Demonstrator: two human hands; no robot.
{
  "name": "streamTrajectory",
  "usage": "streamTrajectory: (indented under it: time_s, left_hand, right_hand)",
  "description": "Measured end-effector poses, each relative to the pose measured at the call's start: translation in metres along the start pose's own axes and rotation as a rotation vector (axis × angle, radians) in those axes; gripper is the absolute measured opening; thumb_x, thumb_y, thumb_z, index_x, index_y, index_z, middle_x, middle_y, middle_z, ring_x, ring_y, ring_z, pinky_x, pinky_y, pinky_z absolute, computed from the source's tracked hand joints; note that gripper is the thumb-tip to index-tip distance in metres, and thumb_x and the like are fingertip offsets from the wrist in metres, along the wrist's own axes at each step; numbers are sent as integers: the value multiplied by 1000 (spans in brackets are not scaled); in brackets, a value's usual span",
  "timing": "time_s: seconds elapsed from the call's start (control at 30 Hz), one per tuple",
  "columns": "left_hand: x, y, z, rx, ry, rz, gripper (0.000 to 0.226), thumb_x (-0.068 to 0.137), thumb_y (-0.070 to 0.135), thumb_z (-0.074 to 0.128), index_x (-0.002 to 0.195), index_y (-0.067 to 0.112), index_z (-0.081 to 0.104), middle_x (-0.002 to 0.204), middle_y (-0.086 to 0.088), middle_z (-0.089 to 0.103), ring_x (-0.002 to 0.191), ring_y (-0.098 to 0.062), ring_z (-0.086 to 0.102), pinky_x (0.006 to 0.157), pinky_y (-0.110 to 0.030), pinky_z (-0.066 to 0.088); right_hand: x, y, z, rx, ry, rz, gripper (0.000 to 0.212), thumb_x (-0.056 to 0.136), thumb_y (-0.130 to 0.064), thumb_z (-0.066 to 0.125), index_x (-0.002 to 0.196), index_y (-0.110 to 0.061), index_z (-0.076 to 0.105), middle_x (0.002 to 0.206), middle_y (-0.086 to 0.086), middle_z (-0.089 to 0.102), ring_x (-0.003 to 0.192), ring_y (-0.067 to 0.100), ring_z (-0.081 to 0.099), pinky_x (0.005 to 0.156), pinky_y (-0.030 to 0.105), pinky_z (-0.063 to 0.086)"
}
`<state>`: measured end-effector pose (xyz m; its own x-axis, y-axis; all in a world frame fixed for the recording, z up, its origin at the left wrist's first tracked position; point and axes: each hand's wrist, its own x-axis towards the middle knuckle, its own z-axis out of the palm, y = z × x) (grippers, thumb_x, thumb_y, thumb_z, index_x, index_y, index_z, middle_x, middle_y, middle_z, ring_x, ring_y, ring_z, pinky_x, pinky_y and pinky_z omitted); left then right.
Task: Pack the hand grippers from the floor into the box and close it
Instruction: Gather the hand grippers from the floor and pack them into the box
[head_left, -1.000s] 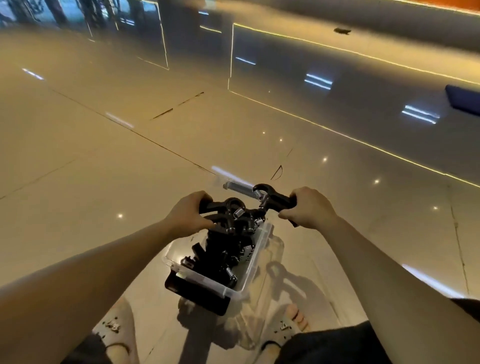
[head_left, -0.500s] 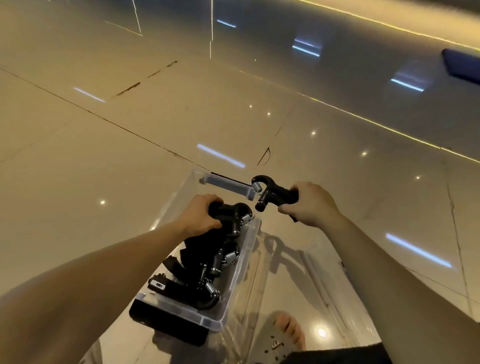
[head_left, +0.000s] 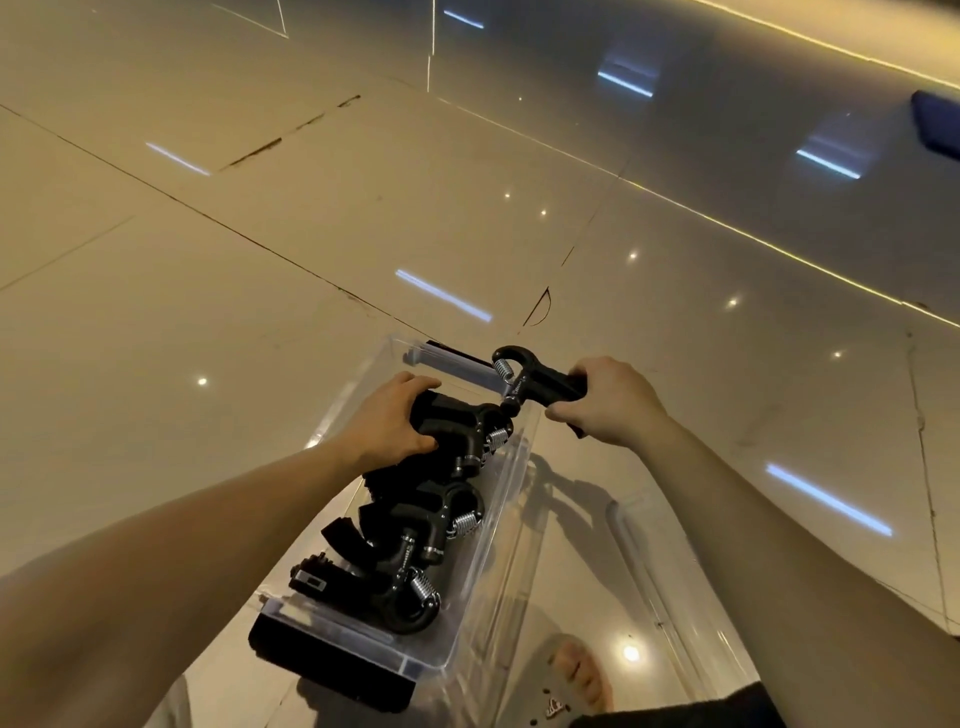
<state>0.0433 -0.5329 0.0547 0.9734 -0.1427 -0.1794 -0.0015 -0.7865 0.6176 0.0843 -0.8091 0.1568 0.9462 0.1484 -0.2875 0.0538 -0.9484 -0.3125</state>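
Toes in a pale perforated sandal (head_left: 571, 686) are seen at the bottom edge, beside the near end of a clear rectangular plastic box (head_left: 483, 561) that rests on a glossy beige tiled floor (head_left: 260, 291). A black latch (head_left: 332, 660) is fitted across the box's near end, and what appears to be a clear plastic lid (head_left: 670, 582) is seen lying on the floor just to the right of the box. Several black hand grippers with coiled steel springs (head_left: 415, 551) are packed in a row inside the box. Further along, the left hand (head_left: 389, 421) is clenched around the handles of another black hand gripper (head_left: 462, 431), which is held inside the box at its far part, above the packed ones. The right hand (head_left: 608, 400) is closed around the handles of a second black spring-loaded hand gripper (head_left: 530, 379), which is held in the air over the far right rim of the box, its looped head pointed leftward. Beyond the box, ceiling lights are reflected in the polished tiles, and a dark blue object (head_left: 937, 130) is partly visible at the far right edge; what it is cannot be told.
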Motion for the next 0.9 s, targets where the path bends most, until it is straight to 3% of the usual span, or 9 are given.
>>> streamTrajectory:
  time_s: [0.37,0.53,0.63,0.77,0.9]
  left_hand:
    - [-8,-3,2,1,54,-24,91,72,42,87,150,24,44,146,3,48,133,-20,47,110,-30,35]
    - [-11,3,-4,-5,27,-35,101,69,48,88,154,26,37,152,3,44,138,-20,42,114,-34,34]
    - [-18,14,-15,-82,103,-45,95,71,55,84,152,30,41,155,4,43,142,-17,38,117,-37,30]
    - [-34,42,-29,-232,250,-86,68,84,61,69,141,26,56,140,7,58,126,-13,53,111,-37,42]
    - [-51,76,-22,-460,188,-142,64,90,55,65,142,21,56,113,13,72,105,-4,65,103,-31,48]
  right_hand:
    - [1,-11,3,2,-7,-47,28,74,-40,74,96,-24,65,63,-4,70,63,12,69,62,31,53]
    - [-3,-15,5,-8,0,-76,29,75,-40,75,98,-24,65,64,-4,71,63,12,69,67,36,58]
    - [-5,-16,3,-19,3,-95,30,76,-40,75,99,-24,66,66,-4,71,63,12,69,69,38,59]
    - [-8,-21,2,-31,15,-113,30,75,-40,75,98,-23,66,68,-3,71,67,15,69,70,37,58]
    - [-13,-33,7,-89,94,-105,35,74,-47,73,98,-23,64,75,-3,68,69,19,67,68,37,58]
